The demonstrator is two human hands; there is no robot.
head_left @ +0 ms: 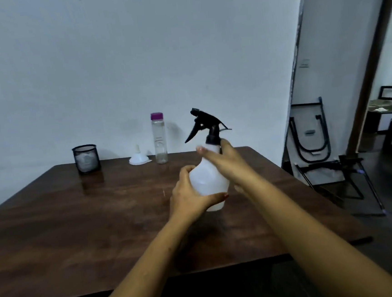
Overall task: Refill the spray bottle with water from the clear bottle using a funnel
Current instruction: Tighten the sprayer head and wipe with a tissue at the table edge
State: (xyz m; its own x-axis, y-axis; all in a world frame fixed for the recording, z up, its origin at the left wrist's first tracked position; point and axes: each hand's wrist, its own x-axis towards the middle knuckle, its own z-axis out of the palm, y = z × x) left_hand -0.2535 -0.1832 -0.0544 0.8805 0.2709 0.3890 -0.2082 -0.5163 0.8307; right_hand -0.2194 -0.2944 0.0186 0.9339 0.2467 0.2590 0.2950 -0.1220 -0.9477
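Note:
A white spray bottle with a black trigger head stands upright on the dark wooden table. My left hand wraps around its lower body. My right hand lies across its neck and shoulder, fingers and thumb close to the black collar. Behind, near the wall, a clear bottle with a purple cap stands upright. A white funnel sits upside down just left of it, spout pointing up.
A black mesh cup stands at the table's back left. The table's right edge drops off beside folded metal frames leaning on the wall. A doorway opens at the far right.

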